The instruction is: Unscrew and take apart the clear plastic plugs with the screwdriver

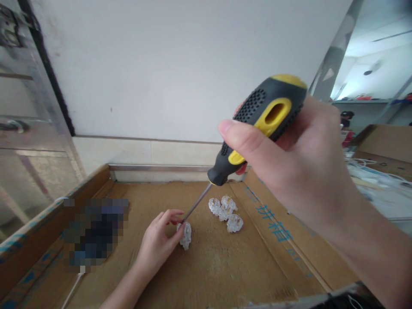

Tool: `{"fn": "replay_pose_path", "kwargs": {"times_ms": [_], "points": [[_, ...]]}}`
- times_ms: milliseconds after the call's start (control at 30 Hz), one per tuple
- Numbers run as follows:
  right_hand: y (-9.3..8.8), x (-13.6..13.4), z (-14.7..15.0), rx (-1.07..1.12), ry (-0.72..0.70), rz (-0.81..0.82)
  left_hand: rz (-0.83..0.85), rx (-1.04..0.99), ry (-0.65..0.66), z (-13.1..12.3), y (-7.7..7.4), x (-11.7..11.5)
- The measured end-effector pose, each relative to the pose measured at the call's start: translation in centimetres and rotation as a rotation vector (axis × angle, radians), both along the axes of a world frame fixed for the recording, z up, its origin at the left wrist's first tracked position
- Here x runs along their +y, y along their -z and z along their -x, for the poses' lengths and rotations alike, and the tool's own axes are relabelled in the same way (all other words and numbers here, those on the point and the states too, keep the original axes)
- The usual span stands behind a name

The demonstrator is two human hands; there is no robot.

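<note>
A screwdriver (257,116) with a black and yellow handle is in my right hand (299,159), its fingers wrapped round the grip. The shaft slants down to the left, and its tip meets a small clear plastic piece (186,237) lying on the cardboard. My left hand (161,240) pinches the upper left edge of that piece with thumb and forefinger, close beside the tip. Whether a screw sits under the tip is too small to tell. To the right lie several similar clear plastic pieces (225,210) in a cluster, with small gold-coloured spots on them.
The work surface is a cardboard tray (206,274) with raised sides and blue writing on the right wall. A pixelated dark object (99,234) with a white cable (72,288) lies at left. A white panel (167,68) rises behind; an open carton (386,143) stands at far right.
</note>
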State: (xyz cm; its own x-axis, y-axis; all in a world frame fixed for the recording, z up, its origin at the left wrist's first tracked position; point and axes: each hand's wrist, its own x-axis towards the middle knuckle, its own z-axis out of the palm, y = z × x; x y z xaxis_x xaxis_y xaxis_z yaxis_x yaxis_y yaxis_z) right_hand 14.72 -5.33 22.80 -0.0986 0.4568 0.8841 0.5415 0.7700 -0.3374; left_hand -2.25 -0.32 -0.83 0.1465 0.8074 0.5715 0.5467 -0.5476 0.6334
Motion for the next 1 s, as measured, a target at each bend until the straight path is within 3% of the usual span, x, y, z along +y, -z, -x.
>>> {"fn": "replay_pose_path", "kwargs": {"times_ms": [633,833,1000], "points": [[0.05,0.26,0.08,-0.008,-0.092,0.049,0.04,0.018,0.018,-0.36,-0.22,-0.16],[0.14,0.42,-0.01,-0.014,-0.103,0.034,0.033,0.081,-0.041,-0.55,-0.29,-0.39],[0.52,0.71,-0.03,-0.013,-0.111,0.028,0.07,0.166,0.011,-0.6,-0.21,-0.51]]}}
